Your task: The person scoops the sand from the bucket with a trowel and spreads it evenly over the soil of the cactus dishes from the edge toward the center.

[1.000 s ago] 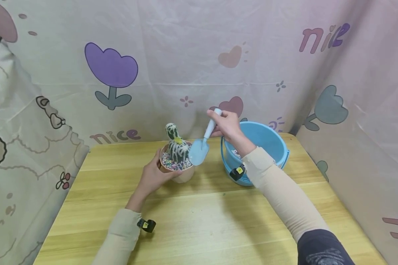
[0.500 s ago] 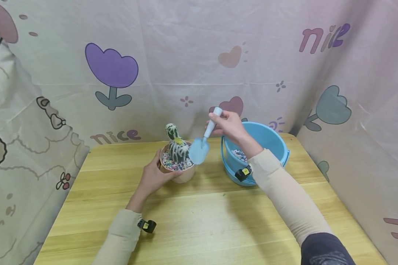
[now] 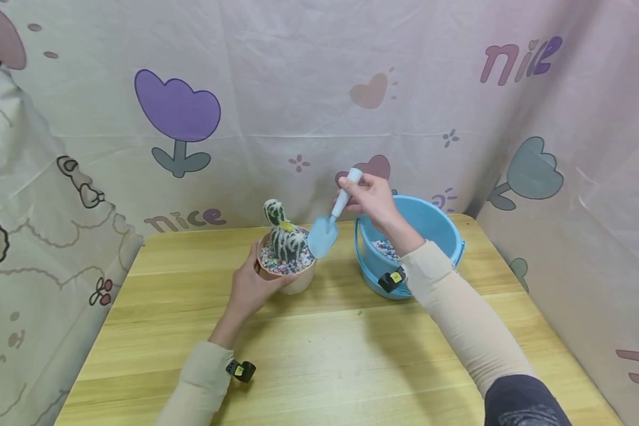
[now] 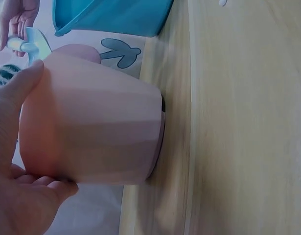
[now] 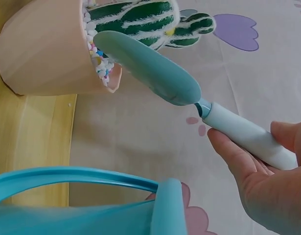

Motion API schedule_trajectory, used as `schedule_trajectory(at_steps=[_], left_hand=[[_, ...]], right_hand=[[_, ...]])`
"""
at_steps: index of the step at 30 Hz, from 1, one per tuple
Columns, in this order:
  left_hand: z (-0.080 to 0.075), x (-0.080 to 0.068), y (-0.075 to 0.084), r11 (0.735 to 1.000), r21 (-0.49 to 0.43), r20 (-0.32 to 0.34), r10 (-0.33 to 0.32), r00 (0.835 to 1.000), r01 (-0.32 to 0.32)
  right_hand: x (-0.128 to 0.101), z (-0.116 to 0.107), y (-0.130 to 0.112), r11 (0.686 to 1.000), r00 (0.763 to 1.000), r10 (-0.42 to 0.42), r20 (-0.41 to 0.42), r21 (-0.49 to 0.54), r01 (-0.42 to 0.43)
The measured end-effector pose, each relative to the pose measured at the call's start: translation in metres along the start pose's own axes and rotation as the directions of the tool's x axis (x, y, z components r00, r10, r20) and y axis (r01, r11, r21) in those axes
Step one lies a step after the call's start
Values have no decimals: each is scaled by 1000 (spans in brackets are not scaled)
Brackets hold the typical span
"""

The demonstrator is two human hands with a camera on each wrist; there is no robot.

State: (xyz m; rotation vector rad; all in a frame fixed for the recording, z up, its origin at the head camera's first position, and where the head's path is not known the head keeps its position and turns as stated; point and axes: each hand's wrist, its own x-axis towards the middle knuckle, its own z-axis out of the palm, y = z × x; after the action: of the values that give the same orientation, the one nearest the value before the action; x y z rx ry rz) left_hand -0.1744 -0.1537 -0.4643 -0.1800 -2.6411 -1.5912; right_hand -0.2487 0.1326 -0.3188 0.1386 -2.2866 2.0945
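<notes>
— Trowel (image 3: 330, 220): where is it sitting?
— My right hand (image 3: 370, 200) is gripping its handle, blade hovering at the pot's (image 3: 293, 278) rim; my left hand (image 3: 250, 287) is clasping that pot beside the bucket (image 3: 431, 228).

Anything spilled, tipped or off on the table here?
Nothing stands out. The pink plastic pot with the striped cactus stands upright on the wooden table, gripped by the left hand. The right hand holds the light blue trowel at its rim. Coloured pebbles stay inside; the blue bucket is upright.
</notes>
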Motion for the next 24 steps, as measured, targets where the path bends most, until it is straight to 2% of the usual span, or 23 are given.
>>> schedule_trajectory(at_steps=[6,15,21,24], left_hand=[[4,-3,2,1000,9,-37,-16,999,17],[8,-7,7,1000,11,-84,-26,996,27],[9,-8,9,998,36,-83,-45,996,48],[6,-7,10,997,47,-59,-58,997,61]], right_hand=[[0,-6,-1,1000,1000,-23,-14,14,23],[-2,-20,-10,994,998,-37,-43,97,41],[-4,-34,-15,985,996,-58,-70,160,69],[-6,-47,-18,983,993,-74,-90,163,88]])
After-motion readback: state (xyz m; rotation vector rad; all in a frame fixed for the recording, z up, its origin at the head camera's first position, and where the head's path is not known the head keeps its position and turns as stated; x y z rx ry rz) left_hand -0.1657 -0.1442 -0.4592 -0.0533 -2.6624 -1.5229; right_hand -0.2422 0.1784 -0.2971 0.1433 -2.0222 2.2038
